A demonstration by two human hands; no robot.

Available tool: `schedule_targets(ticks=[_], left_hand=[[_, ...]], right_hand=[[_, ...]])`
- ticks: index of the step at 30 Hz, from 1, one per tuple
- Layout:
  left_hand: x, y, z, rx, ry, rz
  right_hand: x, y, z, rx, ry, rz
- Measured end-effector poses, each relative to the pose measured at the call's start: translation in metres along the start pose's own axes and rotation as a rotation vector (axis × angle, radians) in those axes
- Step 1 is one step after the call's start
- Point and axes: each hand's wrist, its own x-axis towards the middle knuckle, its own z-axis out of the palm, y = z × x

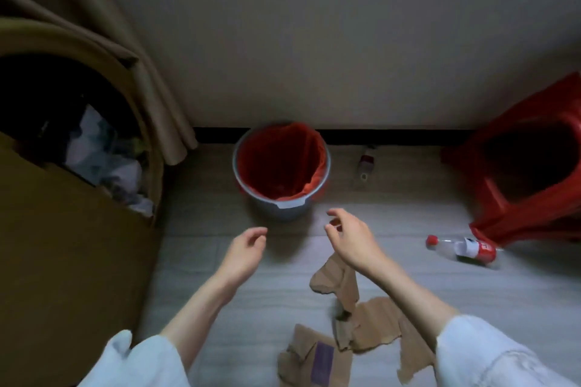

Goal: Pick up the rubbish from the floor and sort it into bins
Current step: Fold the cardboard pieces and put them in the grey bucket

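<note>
Red-lined bin [281, 166] sits just beyond the left hand [246, 247] and right hand [349, 237], both loosely curled, empty.

left hand [246, 247]: held in air, forearm bare, pale sleeve [147, 361] pushed up near elbow; fingers loosely curled, tips pointing toward right hand, nothing held. right hand [349, 237]: raised slightly higher and further forward than left, wrist bent, back of hand up; fingers [338, 214] spread and half-curled, thumb below them, no object visible in grasp. both forearms converge forward; hands near each other, not touching.
</note>
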Motion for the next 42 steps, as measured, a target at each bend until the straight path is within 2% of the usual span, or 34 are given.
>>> schedule_targets(ticks=[2,5,6,8,10,12,16,19,22,26,30,34,37,42], left_hand=[[0.056,-0.038,0.026,0.122,0.043,0.085],[0.113,-0.079,0.046,0.373,0.183,0.21],[0.129,-0.094,0.049,0.54,0.252,0.323],[0.165,-0.11,0.053,0.893,0.378,0.659],[0.195,-0.113,0.053,1.048,0.387,0.781],[0.213,-0.111,0.057,1.082,0.417,0.832],[0.22,-0.116,0.062,1.149,0.541,0.905],[0.201,-0.135,0.06,1.179,0.514,0.951],[0.167,-0.153,0.056,1.192,0.442,0.918],[0.118,-0.169,0.053,1.113,0.323,0.814],[0.089,-0.184,0.058,1.043,0.231,0.843],[0.072,-0.192,0.074,1.008,0.276,0.912],[0.054,-0.204,0.082,1.029,0.263,0.901],[0.019,-0.213,0.084,1.067,0.339,0.912]], right_hand=[[0.043,0.032,0.052,-0.023,0.007,-0.094],[0.089,0.065,0.094,0.001,0.147,-0.184],[0.102,0.076,0.103,-0.036,0.199,-0.254],[0.132,0.092,0.112,-0.274,0.296,-0.45],[0.16,0.098,0.112,-0.512,0.326,-0.583],[0.181,0.101,0.116,-0.654,0.419,-0.68],[0.192,0.102,0.119,-0.716,0.499,-0.738],[0.174,0.111,0.129,-0.642,0.499,-0.853],[0.148,0.116,0.141,-0.563,0.519,-0.934],[0.107,0.122,0.158,-0.51,0.422,-0.904],[0.07,0.138,0.168,-0.371,0.358,-0.896],[0.057,0.156,0.174,-0.311,0.421,-0.849],[0.037,0.173,0.185,-0.258,0.424,-0.811],[-0.012,0.2,0.201,-0.196,0.33,-0.696]])
